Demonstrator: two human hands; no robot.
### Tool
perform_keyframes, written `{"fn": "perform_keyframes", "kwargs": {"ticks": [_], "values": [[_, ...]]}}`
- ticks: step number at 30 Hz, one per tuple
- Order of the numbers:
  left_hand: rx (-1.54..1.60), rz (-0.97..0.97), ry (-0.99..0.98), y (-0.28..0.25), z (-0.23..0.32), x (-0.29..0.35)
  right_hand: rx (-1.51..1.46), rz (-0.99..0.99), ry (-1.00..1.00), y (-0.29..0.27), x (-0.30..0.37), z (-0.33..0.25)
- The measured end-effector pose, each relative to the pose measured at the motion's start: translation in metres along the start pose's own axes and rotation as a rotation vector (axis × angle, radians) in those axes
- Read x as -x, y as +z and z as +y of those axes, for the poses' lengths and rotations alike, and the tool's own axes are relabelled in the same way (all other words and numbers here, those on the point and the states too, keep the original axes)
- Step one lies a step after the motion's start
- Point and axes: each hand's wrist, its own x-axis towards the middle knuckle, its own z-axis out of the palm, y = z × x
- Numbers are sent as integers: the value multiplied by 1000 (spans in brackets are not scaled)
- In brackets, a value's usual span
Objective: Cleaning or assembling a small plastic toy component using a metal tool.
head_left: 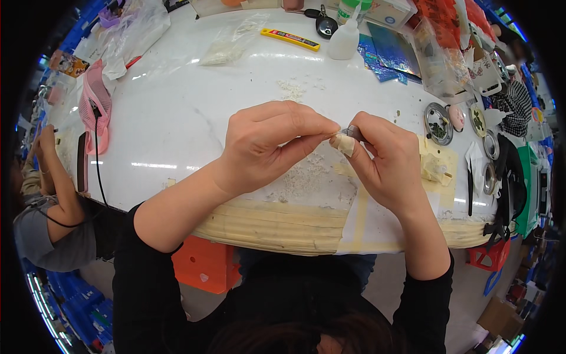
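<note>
Over the middle of the white table (177, 112), both hands meet fingertip to fingertip. My left hand (256, 144) is closed in a pinch of thumb and forefinger; what it grips is too small to make out. My right hand (389, 159) is closed around a small grey metal tool (354, 133), its end close to the left fingertips. Beige tape (342, 144) wraps the right thumb. Pale shavings (300, 180) lie scattered beneath the hands, and a smaller heap of white bits (290, 89) sits beyond them.
A yellow slim case (290, 39), a white squeeze bottle (345, 41) and a clear bag (233, 44) lie at the back. Round metal dishes (438, 125) stand right. Tape covers the front edge (277, 230). A pink mesh pouch (97, 100) and another person's arm (62, 183) are left.
</note>
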Motion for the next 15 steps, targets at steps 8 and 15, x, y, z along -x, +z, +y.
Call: {"fn": "perform_keyframes", "kwargs": {"ticks": [8,15], "values": [[-31,-14,37,-1,-1,0,14,14,-35,-1,0,0],[-77,-46,103,-5,-3,-1,2,12,-40,-2,0,0]]}}
